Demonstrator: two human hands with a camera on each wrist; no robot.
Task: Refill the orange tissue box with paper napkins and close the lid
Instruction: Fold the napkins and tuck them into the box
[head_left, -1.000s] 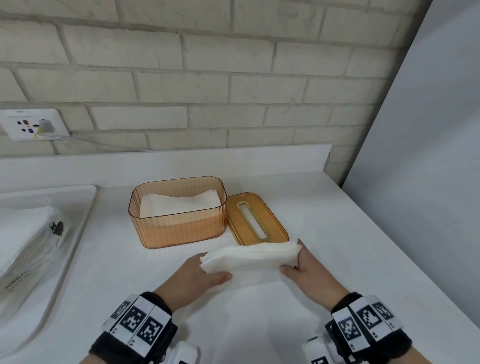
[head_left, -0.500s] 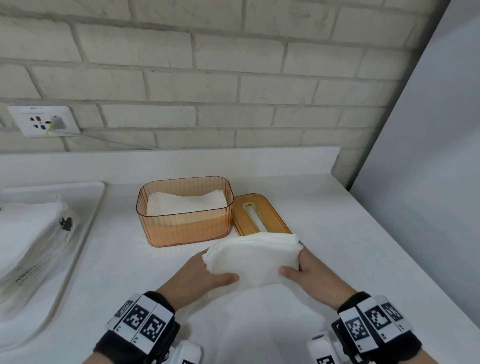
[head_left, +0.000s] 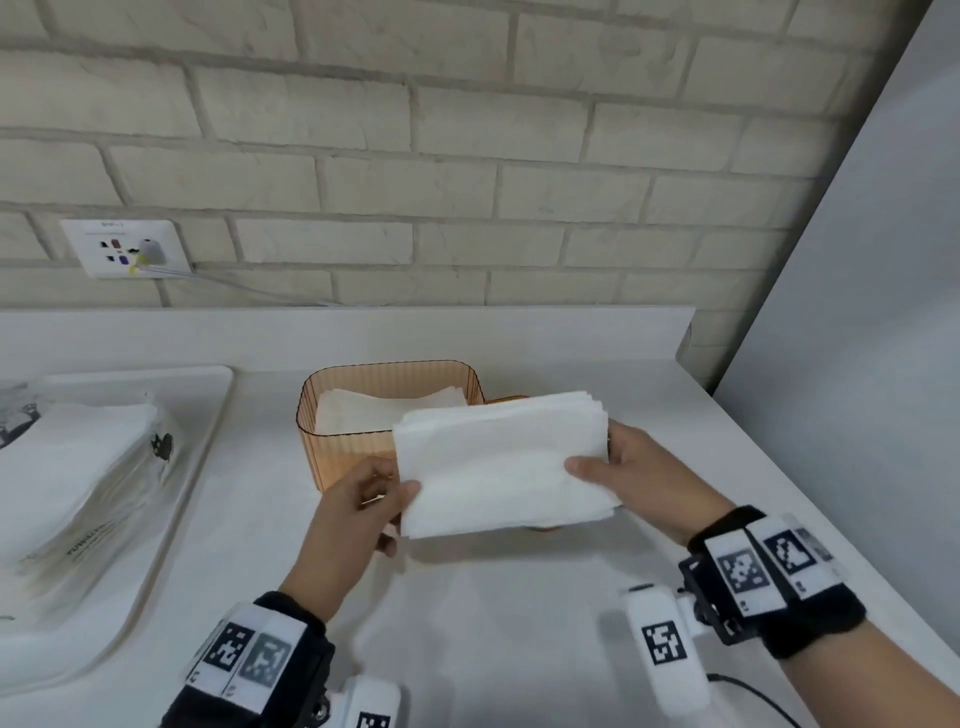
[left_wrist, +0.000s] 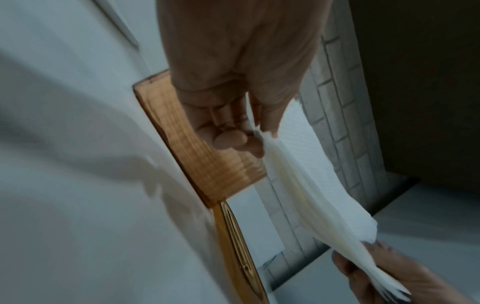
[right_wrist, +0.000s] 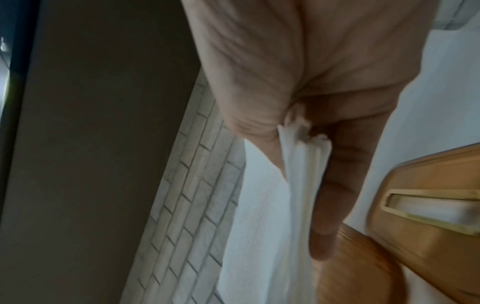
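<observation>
Orange tissue box (head_left: 353, 447), translucent ribbed plastic with rounded corners, stood open near the back edge of the white worktop (head_left: 519, 623), partly filled with flat white napkins. Its lid (right_wrist: 426, 205), smooth orange with a rectangular slot, lay flat on the worktop just beside the box's right side. A thick stack of soft, folded paper napkins (head_left: 498, 467) was held above the worktop in front of the box. The left hand (head_left: 358, 514) pinched the stack's left edge, thumb on top; the right hand (head_left: 639, 478) gripped its right edge likewise. A white tray (head_left: 208, 415) at the worktop's left edge carried a clear-wrapped napkin pack (head_left: 78, 493). Behind ran a pale brick wall (head_left: 467, 156).
</observation>
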